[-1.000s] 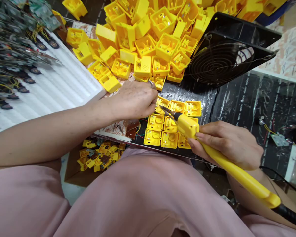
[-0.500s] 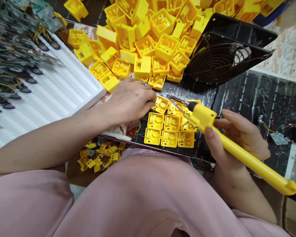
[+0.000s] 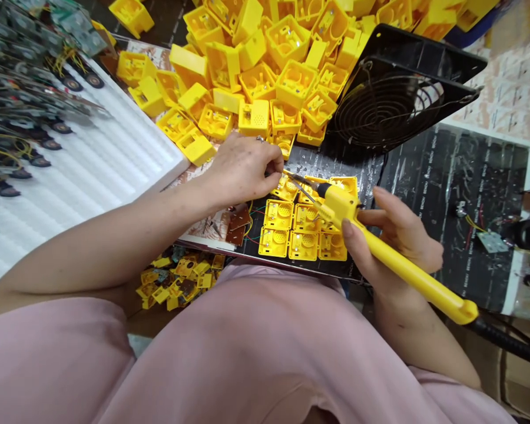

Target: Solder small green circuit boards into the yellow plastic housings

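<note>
Left fingertips (image 3: 275,169) just beside the yellow plastic housings (image 3: 278,214)

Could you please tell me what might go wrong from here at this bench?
The fingertips of the left hand sit close to the metal tip of the yellow soldering iron in the right hand, so a burn seems possible. The tip also hovers over yellow plastic housings, which it might melt on contact.
</note>
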